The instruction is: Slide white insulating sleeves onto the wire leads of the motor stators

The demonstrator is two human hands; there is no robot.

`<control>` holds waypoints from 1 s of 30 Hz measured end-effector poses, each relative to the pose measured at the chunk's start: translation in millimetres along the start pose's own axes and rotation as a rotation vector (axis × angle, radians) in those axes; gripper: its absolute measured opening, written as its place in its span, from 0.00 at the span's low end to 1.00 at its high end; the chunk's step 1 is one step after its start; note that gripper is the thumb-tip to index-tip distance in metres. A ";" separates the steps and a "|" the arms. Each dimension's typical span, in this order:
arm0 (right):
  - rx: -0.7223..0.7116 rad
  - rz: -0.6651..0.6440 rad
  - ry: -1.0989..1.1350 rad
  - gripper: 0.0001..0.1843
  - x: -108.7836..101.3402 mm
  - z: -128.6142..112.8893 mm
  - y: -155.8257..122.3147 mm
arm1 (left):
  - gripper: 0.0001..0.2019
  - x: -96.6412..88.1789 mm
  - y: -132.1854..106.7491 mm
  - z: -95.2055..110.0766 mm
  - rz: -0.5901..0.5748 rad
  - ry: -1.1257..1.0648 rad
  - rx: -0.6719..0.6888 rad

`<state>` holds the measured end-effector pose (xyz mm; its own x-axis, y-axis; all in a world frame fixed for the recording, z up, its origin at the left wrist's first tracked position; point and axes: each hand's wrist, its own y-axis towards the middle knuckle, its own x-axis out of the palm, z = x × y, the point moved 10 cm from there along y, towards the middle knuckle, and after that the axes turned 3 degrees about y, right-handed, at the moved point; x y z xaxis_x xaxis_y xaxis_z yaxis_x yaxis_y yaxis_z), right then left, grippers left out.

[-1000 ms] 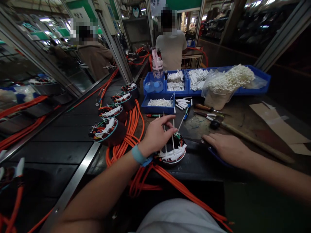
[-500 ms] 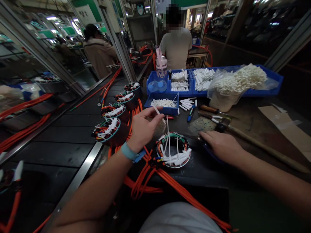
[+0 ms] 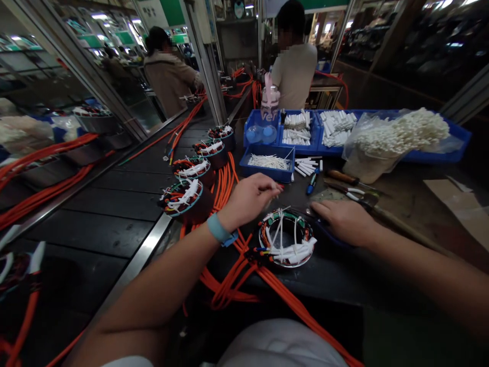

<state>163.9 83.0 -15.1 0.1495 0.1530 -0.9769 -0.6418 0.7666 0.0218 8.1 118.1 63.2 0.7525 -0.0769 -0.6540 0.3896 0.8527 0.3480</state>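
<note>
Stator ring [image 3: 307,232] sits on the desk [image 3: 336,278], between our hands and nearer us, white sleeves [image 3: 296,252] along its near rim. Half a second ago a white strand [image 3: 281,230] stood tall past its far rim and our left hand [image 3: 252,199] pinched a pale strip — now that height is gone, strip not visible. Left fingers look narrow, beyond the ring's left edge; can't tell if they grip anything. Right hand [image 3: 340,219] is wrapped round a blue-handled tool [image 3: 329,233]. Our read: fewer long ends left — some strands still span the opening.
</note>
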 end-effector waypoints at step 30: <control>-0.194 -0.074 0.086 0.16 -37.0 -26.4 -53.8 | 0.06 82.4 -69.4 5.5 -0.715 -0.450 -0.488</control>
<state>173.1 19.6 14.2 0.1423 0.0401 -0.9890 -0.7655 0.6378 -0.0843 46.0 49.7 -11.1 0.5959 -0.7632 -0.2496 0.6468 0.6405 -0.4141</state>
